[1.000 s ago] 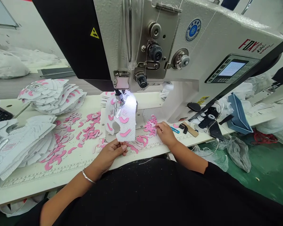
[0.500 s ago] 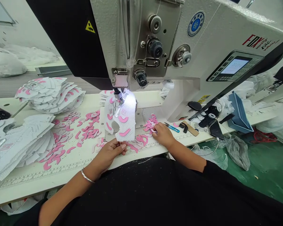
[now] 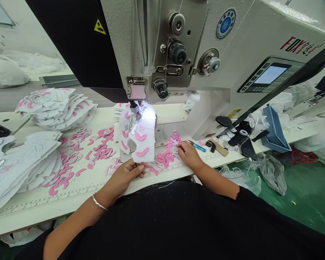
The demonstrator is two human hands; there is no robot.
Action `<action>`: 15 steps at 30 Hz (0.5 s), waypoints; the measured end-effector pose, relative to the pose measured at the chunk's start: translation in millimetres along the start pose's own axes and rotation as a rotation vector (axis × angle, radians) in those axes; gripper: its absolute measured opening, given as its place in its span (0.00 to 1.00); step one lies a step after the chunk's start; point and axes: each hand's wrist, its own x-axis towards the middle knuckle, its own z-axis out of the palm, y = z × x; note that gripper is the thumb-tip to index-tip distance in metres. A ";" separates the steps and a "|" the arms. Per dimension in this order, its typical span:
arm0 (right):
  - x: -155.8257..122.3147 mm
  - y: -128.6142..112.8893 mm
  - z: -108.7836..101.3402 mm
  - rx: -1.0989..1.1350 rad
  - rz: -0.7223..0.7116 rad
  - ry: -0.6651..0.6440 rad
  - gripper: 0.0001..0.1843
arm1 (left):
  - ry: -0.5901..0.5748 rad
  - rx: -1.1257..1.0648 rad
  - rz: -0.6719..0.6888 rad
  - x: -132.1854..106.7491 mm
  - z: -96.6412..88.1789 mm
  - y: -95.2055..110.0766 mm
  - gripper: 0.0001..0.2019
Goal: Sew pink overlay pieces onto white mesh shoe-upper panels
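Note:
Under the lit needle of the sewing machine lies a white mesh fabric piece with curved pink patches on it. My left hand pinches its lower edge between thumb and fingers. A loose heap of curved pink cut-outs spreads to the right of the fabric. At the right side of that heap my right hand rests with its fingertips pressed together; whatever is between them is hidden. More pink cut-outs are scattered left of the machine bed.
Two stacks of white fabric pieces, a patched stack and a nearer stack, stand on the left. Right of my right hand lie blue thread snips and a black curved part. A blue bin sits farther right.
My right hand has shifted slightly right and its fingertips have drawn back from the upper pink cut-outs. The left hand and the fabric piece stay almost where they were.

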 end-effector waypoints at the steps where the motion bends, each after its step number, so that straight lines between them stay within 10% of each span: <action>1: 1.6 3.0 -0.4 0.004 0.035 0.018 0.11 | -0.001 -0.002 0.003 0.0 0.0 -0.1 0.12; 15: -3.4 -6.1 0.9 -0.024 0.025 -0.174 0.07 | -0.007 -0.014 -0.001 0.4 0.5 2.9 0.12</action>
